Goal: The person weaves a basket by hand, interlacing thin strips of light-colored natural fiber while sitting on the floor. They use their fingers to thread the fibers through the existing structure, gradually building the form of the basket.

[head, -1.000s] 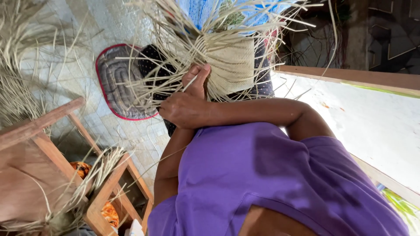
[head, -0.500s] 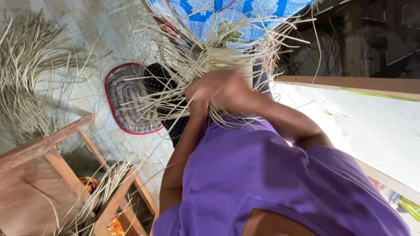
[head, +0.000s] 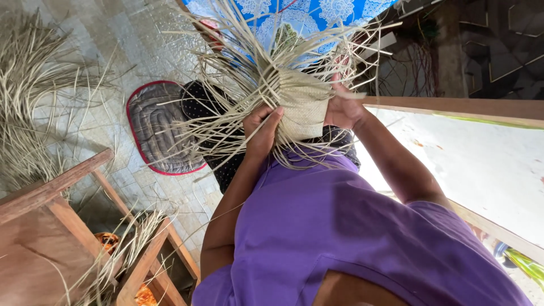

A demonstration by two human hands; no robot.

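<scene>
Head camera looks down over a purple shirt [head: 340, 226] at two bare hands working a half-woven straw mat [head: 303, 107]. Take that mat as the landmark. It is a pale, tightly plaited patch held up in front of the chest, and long loose straw strands [head: 238, 68] fan out from its top and from both sides.

On one side of the mat, the left hand [head: 262, 131] is closed on its edge, fingers curled over the woven part and the thumb pressed against the face of it, so a bunch of strands runs out past the knuckles. On the other side, the right hand [head: 343, 107] grips the opposite edge; its fingers are wrapped behind the weave and mostly hidden, so I can see that it has hold of the mat but not how tightly it is shut. Both hands touch the mat and it hangs between them, off the floor.

Beyond the mat lies blue patterned cloth [head: 317, 14], partly screened by the strands. Below and beside the mat, on the tiled floor [head: 113, 45], sits a grey quilted cushion with a red rim [head: 158, 130], touching a dark dotted cloth [head: 209, 107] that runs under the mat. Well away from the mat, a heap of loose straw [head: 28, 96] lies on the tiles, and near it stands a wooden stool [head: 62, 226] with more straw draped over its rails.
</scene>
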